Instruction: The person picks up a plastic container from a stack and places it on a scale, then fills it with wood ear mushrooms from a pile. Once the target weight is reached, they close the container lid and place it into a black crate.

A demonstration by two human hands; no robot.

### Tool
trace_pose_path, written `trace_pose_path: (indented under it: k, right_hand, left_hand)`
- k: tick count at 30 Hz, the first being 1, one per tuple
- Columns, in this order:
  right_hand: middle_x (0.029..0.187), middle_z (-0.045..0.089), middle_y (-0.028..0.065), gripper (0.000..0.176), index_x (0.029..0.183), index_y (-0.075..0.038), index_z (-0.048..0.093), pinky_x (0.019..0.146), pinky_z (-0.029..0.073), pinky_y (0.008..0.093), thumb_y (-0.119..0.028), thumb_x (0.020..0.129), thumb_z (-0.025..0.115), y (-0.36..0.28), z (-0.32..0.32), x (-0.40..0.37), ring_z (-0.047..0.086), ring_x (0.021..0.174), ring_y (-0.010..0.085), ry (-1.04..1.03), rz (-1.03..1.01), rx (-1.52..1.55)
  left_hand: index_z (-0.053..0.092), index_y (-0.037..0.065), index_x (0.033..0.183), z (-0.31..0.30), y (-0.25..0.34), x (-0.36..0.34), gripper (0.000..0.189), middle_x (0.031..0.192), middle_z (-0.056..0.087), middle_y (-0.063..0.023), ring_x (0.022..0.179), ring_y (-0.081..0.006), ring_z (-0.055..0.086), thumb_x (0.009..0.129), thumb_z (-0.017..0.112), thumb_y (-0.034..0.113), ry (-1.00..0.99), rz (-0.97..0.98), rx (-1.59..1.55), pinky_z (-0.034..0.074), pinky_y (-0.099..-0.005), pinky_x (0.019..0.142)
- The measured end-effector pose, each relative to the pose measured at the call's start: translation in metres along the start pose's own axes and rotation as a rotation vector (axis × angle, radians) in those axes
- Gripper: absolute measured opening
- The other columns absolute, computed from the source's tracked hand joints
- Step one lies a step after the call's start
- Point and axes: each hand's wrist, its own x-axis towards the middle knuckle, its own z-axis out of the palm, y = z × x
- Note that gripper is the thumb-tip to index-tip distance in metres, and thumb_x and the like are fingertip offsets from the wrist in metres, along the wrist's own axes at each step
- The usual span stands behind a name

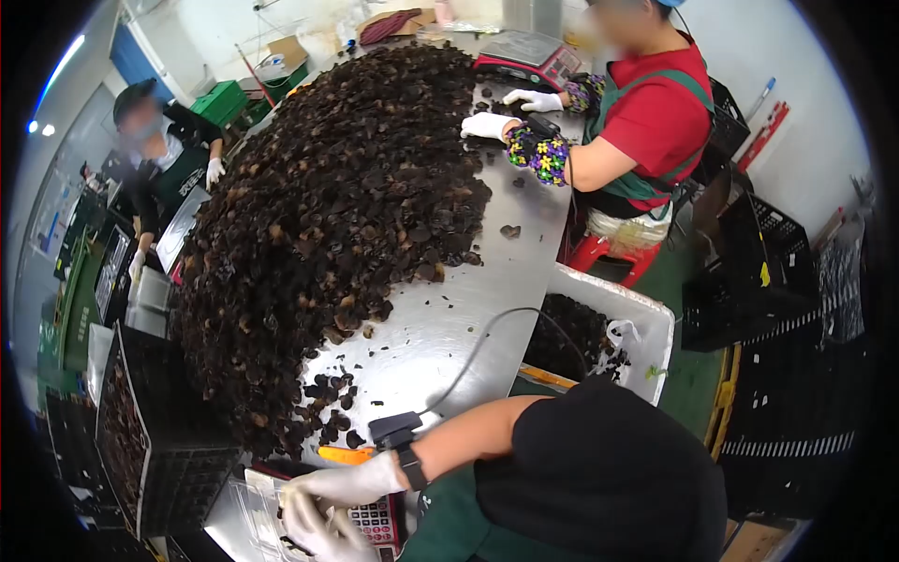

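Observation:
My right hand (346, 482), in a white glove, reaches in at the bottom over a clear plastic tray (251, 510). Close below it is my left hand (323, 536), also gloved, partly overlapped and blurred. The fingers of both hands are bent together, with small dark bits showing at the fingertips; what they hold cannot be made out. Under and beside the hands is a red scale with a keypad (373, 520). An orange-handled tool (345, 455) lies just above my right wrist. Beyond it, a large heap of dark, dried mushroom-like pieces (328, 178) covers much of the metal table (431, 328).
A co-worker in red (655, 112) with white gloves works at the right table edge near another red scale (529, 58). Another person (173, 155) stands left. A black crate (178, 440) stands left of my hands. A white foam box (660, 328) holds dark pieces.

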Motion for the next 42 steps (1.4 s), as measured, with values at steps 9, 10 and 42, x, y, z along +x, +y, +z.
trace_pose_path:
  k: [9, 10, 42]
  right_hand:
    - [0.08, 0.059, -0.0021, 0.026, 0.103, -0.005, 0.068, 0.05, 0.033, 0.0205, -0.026, 0.101, 0.053, -0.083, -0.066, -0.263, 0.042, 0.057, 0.0037, 0.694, -0.321, -0.546]
    - [0.077, 0.059, -0.0017, 0.023, 0.103, -0.004, 0.069, 0.049, 0.032, 0.0195, -0.021, 0.1, 0.054, -0.084, -0.072, -0.3, 0.043, 0.057, 0.0036, 0.866, -0.402, -0.59]
    - [0.156, 0.035, 0.0179, 0.073, 0.146, -0.028, 0.047, 0.109, 0.033, 0.0627, -0.049, 0.08, 0.071, -0.213, -0.192, -0.153, 0.032, 0.142, 0.0406, 1.028, -0.456, -2.251]
  left_hand:
    - [0.047, -0.005, 0.141, -0.007, -0.009, 0.009, 0.047, 0.143, 0.05, -0.0247, 0.133, -0.0358, 0.047, 0.1, 0.055, 0.016, 0.176, -0.168, -0.235, 0.035, -0.0446, 0.114]
    - [0.049, -0.004, 0.14, -0.009, -0.014, 0.007, 0.044, 0.142, 0.051, -0.0241, 0.132, -0.0355, 0.048, 0.1, 0.053, 0.015, 0.186, -0.172, -0.223, 0.035, -0.0443, 0.113]
    - [0.047, 0.0, 0.142, 0.025, -0.077, -0.042, 0.045, 0.152, 0.036, -0.0237, 0.141, -0.0406, 0.034, 0.097, 0.05, 0.005, -0.087, -0.409, 0.09, 0.028, -0.0479, 0.117]
